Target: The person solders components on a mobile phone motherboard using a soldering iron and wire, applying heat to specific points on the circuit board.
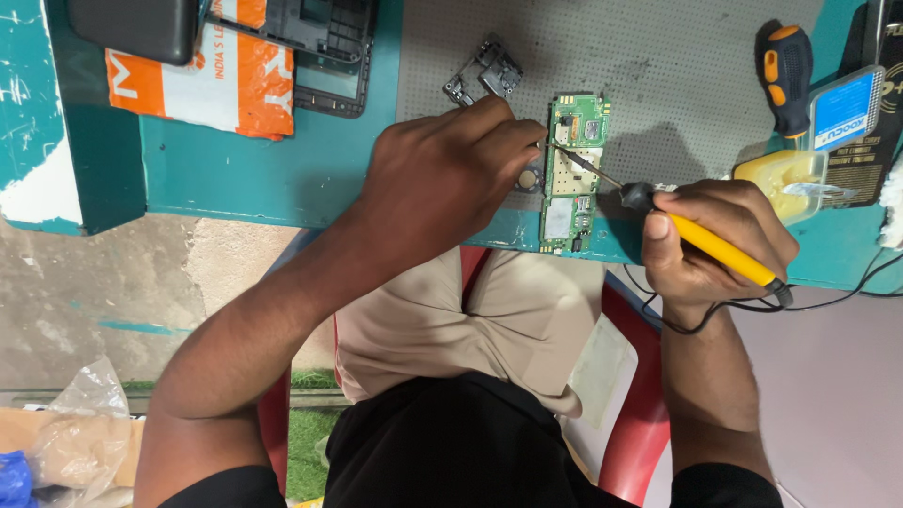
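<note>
Gripping yellow soldering iron (701,237) in right hand (720,240), left hand (442,174) fingertips pinning green circuit board (574,174) — risking bridged pads if slipping.

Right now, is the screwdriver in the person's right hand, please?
No, the right hand holds a yellow soldering iron; the screwdriver lies on the table.

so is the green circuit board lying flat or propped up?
Flat: the green circuit board lies face-up on the grey mat, overhanging the table edge.

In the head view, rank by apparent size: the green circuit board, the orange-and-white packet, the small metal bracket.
1. orange-and-white packet, partly covered
2. green circuit board
3. small metal bracket
All lie on the same bench, so nearness hardly skews this.
</note>
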